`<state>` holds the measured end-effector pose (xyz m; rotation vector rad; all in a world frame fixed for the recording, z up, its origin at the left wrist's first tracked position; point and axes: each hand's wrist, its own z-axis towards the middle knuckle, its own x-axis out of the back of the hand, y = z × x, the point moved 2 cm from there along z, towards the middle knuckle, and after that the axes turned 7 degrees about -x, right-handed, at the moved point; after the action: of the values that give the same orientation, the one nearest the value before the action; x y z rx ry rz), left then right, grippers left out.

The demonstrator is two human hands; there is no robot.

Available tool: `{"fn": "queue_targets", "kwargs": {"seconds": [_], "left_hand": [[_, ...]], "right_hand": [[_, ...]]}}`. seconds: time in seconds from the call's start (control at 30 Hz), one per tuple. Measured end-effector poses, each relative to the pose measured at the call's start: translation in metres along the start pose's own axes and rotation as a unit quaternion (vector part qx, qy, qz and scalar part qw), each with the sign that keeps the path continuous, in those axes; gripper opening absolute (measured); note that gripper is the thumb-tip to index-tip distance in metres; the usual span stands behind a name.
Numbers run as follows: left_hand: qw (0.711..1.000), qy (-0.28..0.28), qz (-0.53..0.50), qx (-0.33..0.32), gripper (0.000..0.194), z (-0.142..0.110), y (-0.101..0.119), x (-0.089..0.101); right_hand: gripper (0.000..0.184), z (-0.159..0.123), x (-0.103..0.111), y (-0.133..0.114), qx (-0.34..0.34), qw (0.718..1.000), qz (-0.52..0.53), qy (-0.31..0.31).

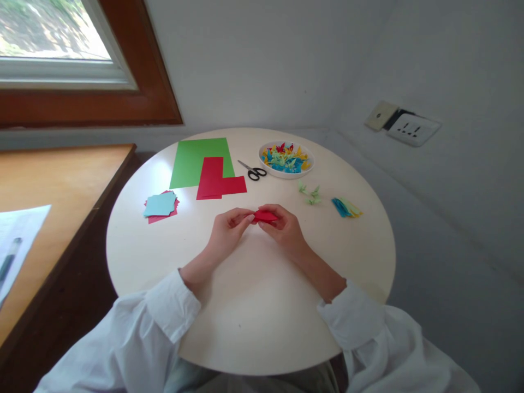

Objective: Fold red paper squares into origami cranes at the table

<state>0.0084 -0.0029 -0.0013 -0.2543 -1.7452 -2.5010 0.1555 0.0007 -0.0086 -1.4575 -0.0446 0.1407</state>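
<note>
A small folded piece of red paper [266, 216] is held between both hands above the middle of the round table. My left hand [230, 226] pinches its left end between thumb and fingers. The fingers of my right hand [285, 226] are closed round its right end and partly cover it. Beyond the hands lie red paper sheets [210, 177], partly on top of a green sheet [200, 155]. Scissors with black handles [254, 173] rest beside them, blades pointing to the back left.
A white oval dish [286, 175] holds many small folded paper pieces. Several pale green folded cranes [313, 195] and a fan of folded strips [346, 208] lie to the right. Light blue paper squares [160, 204] are stacked at left. A wooden desk [61, 180] stands beside the round table [254, 305].
</note>
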Motion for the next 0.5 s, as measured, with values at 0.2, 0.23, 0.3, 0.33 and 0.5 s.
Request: {"fn": "queue_targets", "kwargs": {"seconds": [0.2,0.23,0.3,0.33,0.5], "left_hand": [[0.998,-0.01,0.05,-0.037,0.018,-0.0024,0.0014,0.0008],[0.997,-0.013,0.06,-0.042,0.017,-0.0027,0.0018,0.001],[0.995,-0.02,0.077,-0.054,0.017,-0.0032,0.0025,0.0014],[0.994,-0.024,0.083,-0.061,0.017,-0.0033,0.0028,0.0016],[0.991,-0.032,0.092,-0.095,0.018,-0.0029,0.0038,0.0022]], "right_hand": [[0.016,0.0001,0.0,-0.0007,-0.03,0.999,0.024,-0.015],[0.014,0.0001,0.0,-0.0008,-0.036,0.999,0.029,-0.016],[0.01,0.0001,-0.0001,-0.0014,-0.042,0.998,0.035,-0.018],[0.008,0.0001,-0.0003,-0.002,-0.041,0.998,0.036,-0.018],[0.01,0.0004,-0.001,-0.0025,-0.028,0.999,0.043,-0.012]]}}
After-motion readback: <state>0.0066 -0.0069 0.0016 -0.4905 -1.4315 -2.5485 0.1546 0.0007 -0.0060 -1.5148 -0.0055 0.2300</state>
